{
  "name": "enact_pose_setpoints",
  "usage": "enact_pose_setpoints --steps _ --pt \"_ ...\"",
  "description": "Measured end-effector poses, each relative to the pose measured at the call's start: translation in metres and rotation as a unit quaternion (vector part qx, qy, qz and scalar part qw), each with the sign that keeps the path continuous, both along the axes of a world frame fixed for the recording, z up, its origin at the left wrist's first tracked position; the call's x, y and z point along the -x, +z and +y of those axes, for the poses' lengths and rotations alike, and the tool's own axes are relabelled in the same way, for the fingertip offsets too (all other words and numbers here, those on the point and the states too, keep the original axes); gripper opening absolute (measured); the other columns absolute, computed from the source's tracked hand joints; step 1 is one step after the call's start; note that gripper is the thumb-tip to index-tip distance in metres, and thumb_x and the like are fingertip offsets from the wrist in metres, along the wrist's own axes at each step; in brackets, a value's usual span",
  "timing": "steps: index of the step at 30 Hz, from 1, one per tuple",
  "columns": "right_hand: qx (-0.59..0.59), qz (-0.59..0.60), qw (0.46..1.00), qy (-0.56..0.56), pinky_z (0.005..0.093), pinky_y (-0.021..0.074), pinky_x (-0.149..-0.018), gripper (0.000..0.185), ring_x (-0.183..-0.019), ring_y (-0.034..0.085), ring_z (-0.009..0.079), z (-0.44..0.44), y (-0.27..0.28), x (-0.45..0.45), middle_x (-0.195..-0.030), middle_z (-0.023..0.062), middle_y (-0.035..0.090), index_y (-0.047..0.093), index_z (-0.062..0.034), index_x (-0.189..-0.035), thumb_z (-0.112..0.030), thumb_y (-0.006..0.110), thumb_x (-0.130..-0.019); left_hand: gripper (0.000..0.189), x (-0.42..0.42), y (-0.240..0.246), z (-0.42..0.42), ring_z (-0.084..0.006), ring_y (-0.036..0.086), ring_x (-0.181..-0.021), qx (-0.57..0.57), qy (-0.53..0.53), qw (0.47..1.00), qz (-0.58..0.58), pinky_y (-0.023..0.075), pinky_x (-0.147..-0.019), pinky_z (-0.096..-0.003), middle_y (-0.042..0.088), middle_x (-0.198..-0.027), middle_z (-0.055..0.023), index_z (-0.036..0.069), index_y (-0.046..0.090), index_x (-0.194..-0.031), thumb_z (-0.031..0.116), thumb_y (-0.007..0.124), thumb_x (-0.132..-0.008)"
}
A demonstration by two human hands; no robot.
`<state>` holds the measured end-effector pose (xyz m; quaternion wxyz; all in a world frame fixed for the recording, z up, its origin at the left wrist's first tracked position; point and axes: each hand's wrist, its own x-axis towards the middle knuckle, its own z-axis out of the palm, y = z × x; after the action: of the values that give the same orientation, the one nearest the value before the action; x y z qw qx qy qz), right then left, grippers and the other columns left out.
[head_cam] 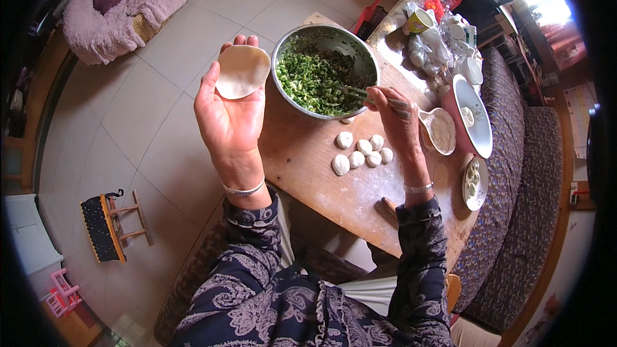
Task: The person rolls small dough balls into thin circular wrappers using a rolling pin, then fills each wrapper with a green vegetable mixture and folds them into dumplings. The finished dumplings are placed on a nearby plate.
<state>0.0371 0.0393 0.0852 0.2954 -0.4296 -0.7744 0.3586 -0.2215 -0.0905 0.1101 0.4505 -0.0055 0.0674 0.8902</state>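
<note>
A round dough wrapper (243, 71) lies flat across the fingers of my left hand (231, 120), palm up, left of a steel bowl (326, 118). Chopped green filling (308, 77) fills much of that bowl, with darker filling towards its far right side. My right hand (397, 115) grips chopsticks (356, 90), and their tips reach into the filling. Several floured dough pieces (363, 146) sit on the wooden board (299, 154) below the bowl. A rolling pin (387, 207) lies near my right wrist, partly hidden by the sleeve.
Right of my right hand are a scoop of flour (441, 132), a pink-sided basin (477, 127) with dough inside, and a plate (477, 197) holding dumplings. Bags and cups (434, 43) crowd the far right. A patterned sofa (501, 193) borders the board; a small stool (103, 229) stands left.
</note>
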Motion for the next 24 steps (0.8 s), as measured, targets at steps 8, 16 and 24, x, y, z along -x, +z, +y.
enact_pose_setpoints --steps 8,16,24 --pt "0.184 0.283 0.94 -0.057 0.0301 0.0604 -0.076 0.031 -0.086 0.075 0.0235 -0.016 -0.042 0.01 -0.098 0.0141 0.074 0.068 0.0061 -0.112 -0.023 0.064 -0.101 0.03 0.0 -0.003 0.004 -0.0394 0.053 -0.13 0.003 0.001 1.0 -0.005 0.0446 -0.11 -0.0519 0.059 -0.13 -0.0229 -0.006 0.056 -0.122 0.011 0.054 -0.097" --pt "0.21 0.311 0.922 -0.093 0.035 0.0613 -0.085 0.034 -0.092 0.074 0.029 -0.027 -0.044 0.036 -0.103 0.0195 0.071 0.066 0.0089 -0.111 -0.024 0.058 -0.104 0.03 0.004 -0.024 0.014 -0.0396 0.047 -0.135 -0.014 -0.022 0.999 -0.025 0.04 -0.115 -0.0516 0.056 -0.136 -0.0234 -0.008 0.055 -0.124 0.006 0.05 -0.099" --pt "0.267 0.373 0.884 -0.088 0.0372 0.0592 -0.09 0.036 -0.098 0.072 0.0326 -0.025 -0.044 0.03 -0.105 0.0213 0.07 0.064 0.0097 -0.113 -0.025 0.056 -0.104 0.026 0.01 -0.058 0.033 -0.0396 0.052 -0.131 -0.009 -0.011 1.0 -0.011 0.0441 -0.111 -0.0505 0.059 -0.131 -0.0226 -0.003 0.059 -0.12 0.01 0.054 -0.098"
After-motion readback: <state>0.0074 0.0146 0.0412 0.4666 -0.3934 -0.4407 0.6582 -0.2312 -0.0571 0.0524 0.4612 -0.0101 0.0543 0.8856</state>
